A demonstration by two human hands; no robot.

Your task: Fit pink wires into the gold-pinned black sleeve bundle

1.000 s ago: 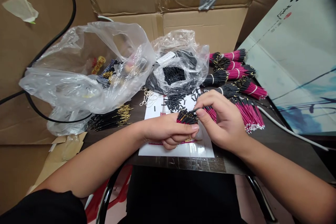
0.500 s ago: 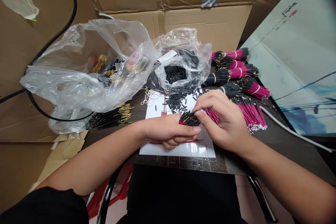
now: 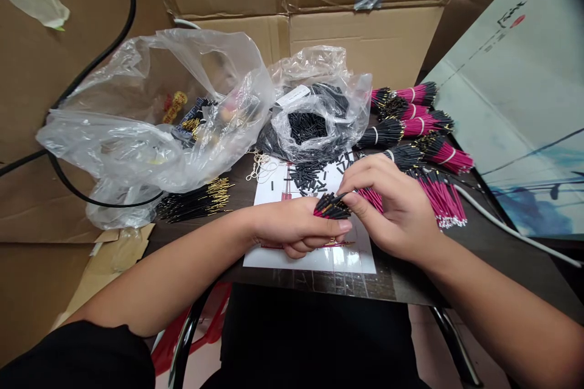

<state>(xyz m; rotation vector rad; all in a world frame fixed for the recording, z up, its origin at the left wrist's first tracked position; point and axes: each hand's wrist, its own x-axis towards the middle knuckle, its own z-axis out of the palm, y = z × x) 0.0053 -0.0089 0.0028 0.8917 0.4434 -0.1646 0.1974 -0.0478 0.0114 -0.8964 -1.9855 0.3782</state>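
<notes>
Black sleeves (image 3: 307, 126) heap inside a clear plastic bag (image 3: 340, 115) on the tabletop (image 3: 479, 249), while left-hand fingers (image 3: 314, 226) clamp a pink-and-black wire bundle (image 3: 332, 206) and right-hand fingers (image 3: 360, 181) pinch its tips!

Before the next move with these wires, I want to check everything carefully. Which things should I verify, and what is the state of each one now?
1. Left hand on the wire bundle: ok, closed around it.
2. Right hand on the same bundle: ok, pinching its tips.
3. Gold pin ends inside the bundle, seated straight: cannot tell, too small and partly hidden.
4. Loose black sleeves on the white sheet: ok, lying just beyond the hands.
5. Banded pink-wire bundles at the right: ok, bands show on them.
</notes>
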